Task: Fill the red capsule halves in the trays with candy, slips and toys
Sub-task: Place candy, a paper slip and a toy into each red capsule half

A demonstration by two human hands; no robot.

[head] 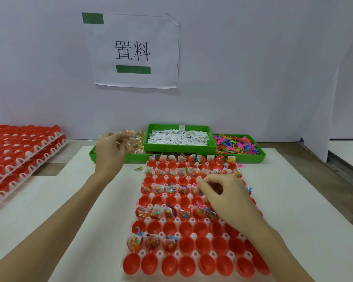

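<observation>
The working tray (130,226) of red capsule halves (172,264) lies on the white sheet of the bench (293,200), straight in front of the person. Alternate rows carry the filling: the far rows and the middle ones hold candy packets with a slip and a toy poking out, while in the second row from the near edge only the first three cups on the left are filled (152,242). The rows between and the nearest row show bare red cups.

The right hand (224,198) hovers over the middle of the tray, its fingers (200,189) pinched together on something small and pale – probably a slip or a toy, though it is too small to tell – just above a cup. The left hand (110,151) reaches to the far-left green bin of candy packets (135,141), fingers curled and closing over the pile; whether a packet is already in them cannot be told.

So the step in hand appears to be loading one cup while fetching candy for the next. The next move calls for a clean release into the cup, then a single packet lifted clear of the heap.

Beside the candy stand a green bin of white slips (177,138) and another of bright toys (235,146) – behind the tray's far edge. Stacked trays of capsule halves (18,151) wait at the left, and a paper sign (132,50) hangs on the wall
</observation>
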